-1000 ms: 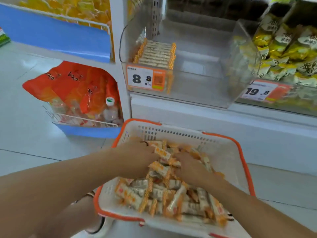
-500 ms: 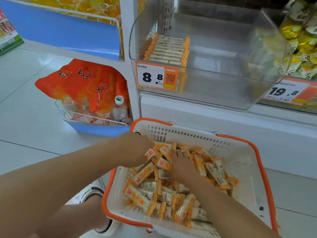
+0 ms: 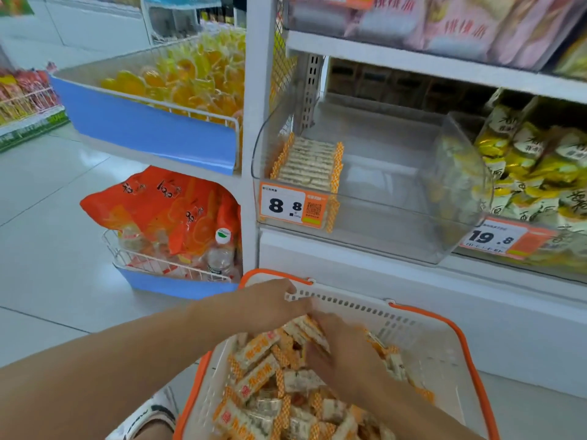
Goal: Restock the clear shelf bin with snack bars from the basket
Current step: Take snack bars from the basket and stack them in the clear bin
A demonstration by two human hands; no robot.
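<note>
A white basket with an orange rim (image 3: pixel 444 319) sits on the floor below the shelf, full of orange-and-white snack bars (image 3: pixel 257 373). My left hand (image 3: pixel 270 304) is at the basket's far left corner, and my right hand (image 3: pixel 346 354) lies over the pile beside it. Between them the two hands grip a bunch of bars (image 3: pixel 306 328); the fingertips are hidden. Above, the clear shelf bin (image 3: pixel 397 201) holds one neat row of bars (image 3: pixel 309 163) at its left end, behind an 8.8 price tag (image 3: pixel 292 206).
A neighbouring clear bin of yellow-green packets (image 3: pixel 540 173) stands to the right. Left of the shelf post are a blue-fronted wire bin of orange sweets (image 3: pixel 152 128) and a lower wire rack with orange bags (image 3: pixel 171 204). My shoe (image 3: pixel 149 417) is beside the basket.
Both hands have moved toward the basket's far edge and drawn closer, gathering bars between them. The view has tilted up, showing more of the shelves.
</note>
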